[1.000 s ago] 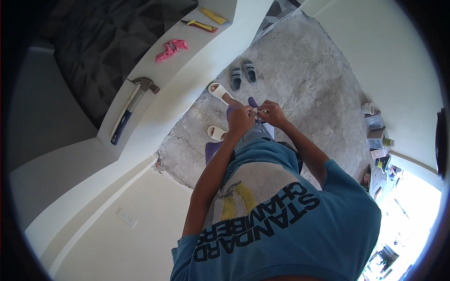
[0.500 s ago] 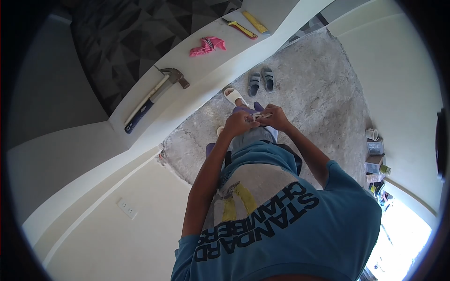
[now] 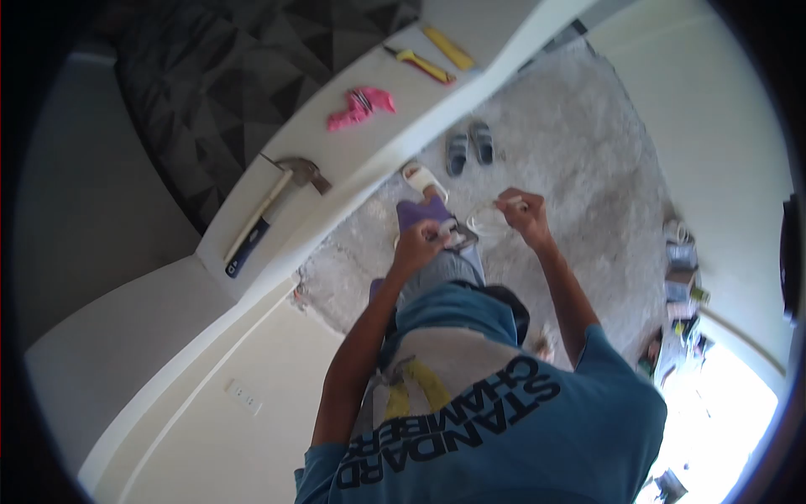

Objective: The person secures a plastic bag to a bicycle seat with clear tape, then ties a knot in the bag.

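My left hand [image 3: 420, 245] is over my lap, its fingers closed on a small white piece [image 3: 449, 228] whose kind I cannot make out. Up and to the right, my right hand [image 3: 525, 217] is closed in a pinch on a thin white cord [image 3: 483, 225]. The cord hangs in a loose loop between the two hands; whether it joins the white piece is too blurred to tell. Beneath my hands are grey trousers [image 3: 428, 277] and something purple [image 3: 417, 212].
On the white ledge at left lie a hammer [image 3: 260, 220], a crumpled pink cloth-like thing [image 3: 361, 107], a yellow-and-red handled knife [image 3: 426, 65] and a yellow strip [image 3: 447, 47]. Grey sandals [image 3: 468, 149] stand on the rough floor. Boxes [image 3: 680, 273] line the right wall.
My hands, close together before, have moved apart: the right one to the right, the left one slightly down and left. The white cord's loop now shows between them. The view has shifted slightly.
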`<state>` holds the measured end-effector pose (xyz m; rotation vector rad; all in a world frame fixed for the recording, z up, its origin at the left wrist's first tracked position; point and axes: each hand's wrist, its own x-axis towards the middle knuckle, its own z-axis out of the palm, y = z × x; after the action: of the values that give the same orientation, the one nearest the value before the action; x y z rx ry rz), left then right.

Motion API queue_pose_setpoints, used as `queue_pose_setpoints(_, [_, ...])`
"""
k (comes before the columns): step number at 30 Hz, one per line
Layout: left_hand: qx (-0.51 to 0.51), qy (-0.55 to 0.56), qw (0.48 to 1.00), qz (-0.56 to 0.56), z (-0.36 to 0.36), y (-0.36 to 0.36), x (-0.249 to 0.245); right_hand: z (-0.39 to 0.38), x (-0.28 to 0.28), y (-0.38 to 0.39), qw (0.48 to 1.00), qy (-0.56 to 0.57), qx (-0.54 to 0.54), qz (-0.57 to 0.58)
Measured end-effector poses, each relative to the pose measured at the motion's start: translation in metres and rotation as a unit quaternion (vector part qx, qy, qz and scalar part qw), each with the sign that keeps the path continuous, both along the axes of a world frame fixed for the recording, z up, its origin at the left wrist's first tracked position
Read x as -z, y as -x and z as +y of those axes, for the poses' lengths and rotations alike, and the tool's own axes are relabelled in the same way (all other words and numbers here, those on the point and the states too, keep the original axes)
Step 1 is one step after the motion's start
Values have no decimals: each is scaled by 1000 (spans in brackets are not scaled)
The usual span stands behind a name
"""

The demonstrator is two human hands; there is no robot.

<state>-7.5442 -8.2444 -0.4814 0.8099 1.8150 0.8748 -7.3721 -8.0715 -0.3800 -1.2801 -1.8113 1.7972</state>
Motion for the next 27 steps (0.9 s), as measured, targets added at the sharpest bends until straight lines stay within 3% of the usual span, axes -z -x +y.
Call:
queue_pose_setpoints(3, [-48,-63,994,-73,-15,18,-37,26,-67,64,940,-297,-149,83])
queue_pose_setpoints(6, [-118,-101,981,-117,-30,46,-63,49,-129,137,925,-310,-190,109])
queue_pose_setpoints(8, [-192,-69,969,-143,-36,68,-83,72,-148,193,924,-313,-192,109])
queue_pose_setpoints(11, [-303,-115,943,-73,-52,81,-51,124,-158,293,908,-353,-214,76])
queue_pose_setpoints(12, [-342,-120,929,-75,-55,81,-40,144,-150,331,904,-356,-228,59])
queue_pose_setpoints(14, [-380,-16,919,-102,-58,82,-36,193,-120,411,887,-368,-279,7])
queue_pose_setpoints(17, [-431,68,895,-99,-74,55,0,272,-20,505,840,-346,-417,-29])
queue_pose_setpoints(20, [-498,149,850,-88,-92,16,23,304,53,549,823,-199,-499,-184])
queue_pose_setpoints(23, [-550,224,799,-91,-122,-41,28,310,96,566,696,-148,-650,-266])
queue_pose_setpoints(27, [-587,295,737,-160,-132,-100,17,274,120,555,573,-90,-754,-308])
